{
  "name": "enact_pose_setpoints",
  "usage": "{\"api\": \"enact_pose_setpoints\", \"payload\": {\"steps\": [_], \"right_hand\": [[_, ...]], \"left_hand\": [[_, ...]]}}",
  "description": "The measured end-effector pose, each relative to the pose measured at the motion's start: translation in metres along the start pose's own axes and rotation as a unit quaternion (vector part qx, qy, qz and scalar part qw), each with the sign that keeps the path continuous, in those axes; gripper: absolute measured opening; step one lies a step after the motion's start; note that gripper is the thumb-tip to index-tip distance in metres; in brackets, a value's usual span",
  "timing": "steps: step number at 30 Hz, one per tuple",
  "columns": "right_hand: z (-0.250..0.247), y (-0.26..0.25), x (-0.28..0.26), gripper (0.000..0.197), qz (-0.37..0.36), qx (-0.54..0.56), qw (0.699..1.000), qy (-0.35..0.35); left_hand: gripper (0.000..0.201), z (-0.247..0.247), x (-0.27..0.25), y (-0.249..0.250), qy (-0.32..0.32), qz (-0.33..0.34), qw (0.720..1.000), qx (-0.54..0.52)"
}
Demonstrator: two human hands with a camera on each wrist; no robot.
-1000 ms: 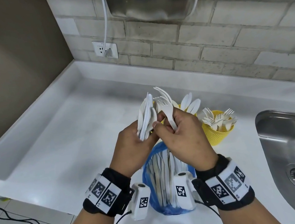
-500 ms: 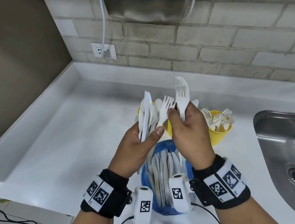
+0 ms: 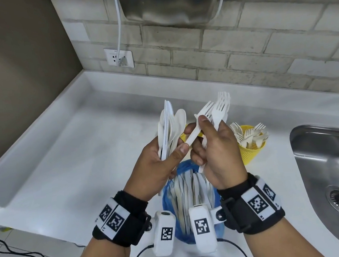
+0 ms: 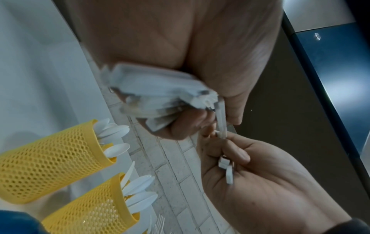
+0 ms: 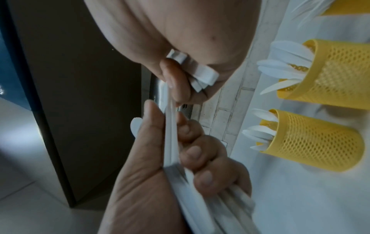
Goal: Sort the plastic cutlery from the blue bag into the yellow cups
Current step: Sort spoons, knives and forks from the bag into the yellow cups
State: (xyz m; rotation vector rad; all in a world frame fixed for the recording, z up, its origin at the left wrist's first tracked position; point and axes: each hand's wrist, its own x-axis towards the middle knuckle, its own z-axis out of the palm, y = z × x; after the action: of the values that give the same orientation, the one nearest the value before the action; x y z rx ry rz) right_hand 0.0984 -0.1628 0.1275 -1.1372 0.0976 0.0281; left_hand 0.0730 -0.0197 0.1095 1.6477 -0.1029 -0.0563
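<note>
My left hand [image 3: 175, 149] grips a bundle of white plastic knives and spoons [image 3: 169, 128] upright above the blue bag [image 3: 168, 196]. My right hand [image 3: 199, 137] pinches two white forks [image 3: 218, 109], tines up. The handle of one fork slants down to my left thumb. More white cutlery stands in the bag. A yellow mesh cup [image 3: 252, 150] with forks stands to the right; another yellow cup [image 3: 183, 136] shows only as a sliver behind my hands. The left wrist view shows the bundle [image 4: 160, 98] and two cups [image 4: 50, 158] holding spoons. The right wrist view shows the fork handles [image 5: 200, 76].
A steel sink [image 3: 336, 172] lies to the right of the cups. The white counter [image 3: 72, 161] stretches left to a raised rim and a brown wall. A socket [image 3: 119, 57] with a cable sits on the brick wall behind.
My right hand has drawn a second fork out of the left hand's bundle and swung both forks to the right. The left hand has kept its bundle almost still.
</note>
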Motion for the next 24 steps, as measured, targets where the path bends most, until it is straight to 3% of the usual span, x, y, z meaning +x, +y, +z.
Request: {"api": "enact_pose_setpoints", "payload": {"steps": [6, 9, 12, 19, 21, 24], "right_hand": [[0.002, 0.002, -0.006, 0.021, 0.057, 0.099, 0.992, -0.050], [0.003, 0.002, -0.006, 0.022, 0.049, 0.088, 0.993, -0.065], [0.003, 0.001, -0.003, 0.032, 0.020, 0.052, 0.998, -0.032], [0.000, -0.019, 0.007, 0.035, -0.013, 0.129, 0.991, 0.040], [-0.002, -0.025, 0.004, 0.037, -0.045, 0.080, 0.995, 0.041], [-0.005, -0.025, -0.002, 0.036, -0.121, -0.107, 0.987, 0.007]], "left_hand": [[0.022, 0.003, -0.003, 0.010, -0.034, 0.048, 0.998, -0.016], [0.006, 0.005, -0.005, 0.017, -0.051, 0.047, 0.997, -0.040], [0.016, 0.006, -0.008, 0.020, -0.047, 0.045, 0.997, -0.040], [0.029, 0.001, -0.003, 0.008, -0.021, -0.007, 0.999, -0.035], [0.022, 0.000, -0.001, 0.004, -0.018, -0.014, 1.000, -0.015], [0.015, 0.001, 0.001, 0.001, -0.023, -0.005, 1.000, 0.008]]}}
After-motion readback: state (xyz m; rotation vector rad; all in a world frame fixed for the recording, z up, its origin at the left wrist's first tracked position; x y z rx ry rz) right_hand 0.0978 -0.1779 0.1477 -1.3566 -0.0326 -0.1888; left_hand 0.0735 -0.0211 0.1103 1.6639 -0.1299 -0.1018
